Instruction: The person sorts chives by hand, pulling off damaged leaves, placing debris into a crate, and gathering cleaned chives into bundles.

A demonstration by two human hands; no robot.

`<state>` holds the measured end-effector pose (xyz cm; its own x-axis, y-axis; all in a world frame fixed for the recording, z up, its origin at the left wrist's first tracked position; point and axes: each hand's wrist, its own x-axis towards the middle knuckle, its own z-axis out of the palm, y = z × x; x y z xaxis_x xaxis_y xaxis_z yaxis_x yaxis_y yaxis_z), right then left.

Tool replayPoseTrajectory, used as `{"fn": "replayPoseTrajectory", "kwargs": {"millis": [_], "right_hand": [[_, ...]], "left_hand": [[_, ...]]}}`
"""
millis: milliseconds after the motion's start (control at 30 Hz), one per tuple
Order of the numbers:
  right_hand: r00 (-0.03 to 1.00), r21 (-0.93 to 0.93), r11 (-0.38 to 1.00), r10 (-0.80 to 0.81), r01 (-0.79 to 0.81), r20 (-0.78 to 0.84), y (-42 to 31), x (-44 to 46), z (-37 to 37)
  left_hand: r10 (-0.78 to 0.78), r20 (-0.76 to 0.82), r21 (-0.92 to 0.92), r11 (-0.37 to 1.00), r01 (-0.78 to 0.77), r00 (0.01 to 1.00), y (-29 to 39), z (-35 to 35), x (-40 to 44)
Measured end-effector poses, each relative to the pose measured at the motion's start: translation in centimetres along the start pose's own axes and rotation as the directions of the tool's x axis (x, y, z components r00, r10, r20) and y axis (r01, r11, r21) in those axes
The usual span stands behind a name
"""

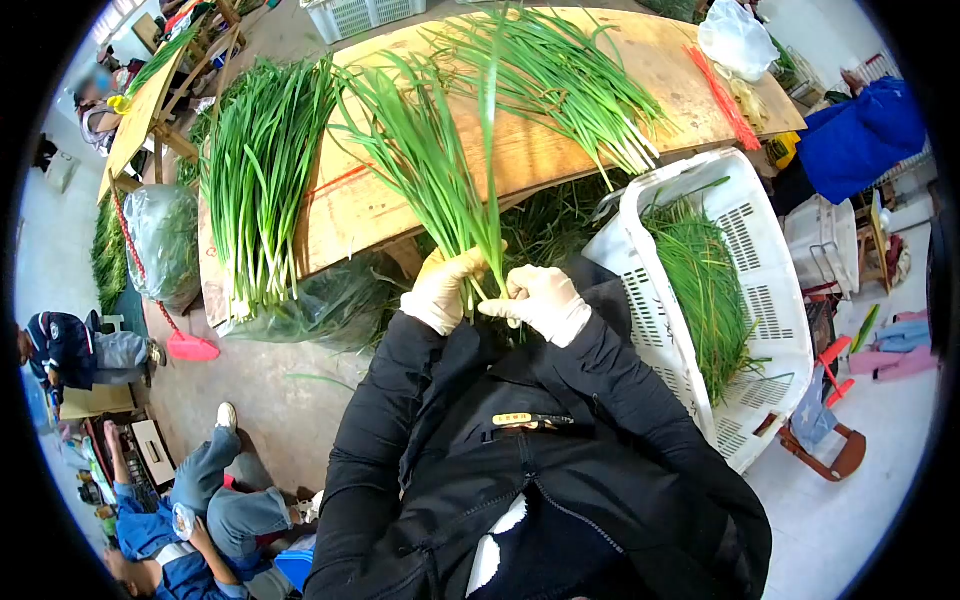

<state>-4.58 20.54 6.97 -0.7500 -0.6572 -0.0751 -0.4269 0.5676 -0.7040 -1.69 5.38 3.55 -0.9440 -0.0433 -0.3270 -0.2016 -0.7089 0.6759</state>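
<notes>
My left hand (pixel 442 291), in a white glove, is closed round the lower stems of a bunch of garlic chives (pixel 432 165), whose leaves point away from me over the table edge. My right hand (pixel 548 303), gloved too, pinches the pale stem ends of a few chives (pixel 492 225) just right of that bunch. On the wooden table (pixel 345 215), a large pile of chives (pixel 265 170) lies to the left of my hands. Another pile of chives (pixel 560 85) spreads at the back right, white ends toward me.
A white slatted crate (pixel 735 230) with loose greens (pixel 700 290) stands tilted at my right. Red ties (pixel 728 100) and a clear plastic bag (pixel 738 40) lie on the table's right end. At lower left a person in jeans (pixel 225 500) sits near a pink dustpan (pixel 193 346).
</notes>
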Motion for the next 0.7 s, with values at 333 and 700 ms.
{"fn": "replayPoseTrajectory", "kwargs": {"millis": [333,700], "right_hand": [[0.965,0.448,0.856,0.205,-0.257,0.162,0.7,-0.1,0.2],[0.989,0.76,0.636,0.137,-0.131,0.055,4.1,0.5,2.9]], "left_hand": [[-0.056,0.137,-0.048,0.997,0.063,0.989,0.2,0.4,-1.5],[-0.089,0.095,-0.167,0.981,0.104,0.992,-2.4,-0.3,-1.3]]}}
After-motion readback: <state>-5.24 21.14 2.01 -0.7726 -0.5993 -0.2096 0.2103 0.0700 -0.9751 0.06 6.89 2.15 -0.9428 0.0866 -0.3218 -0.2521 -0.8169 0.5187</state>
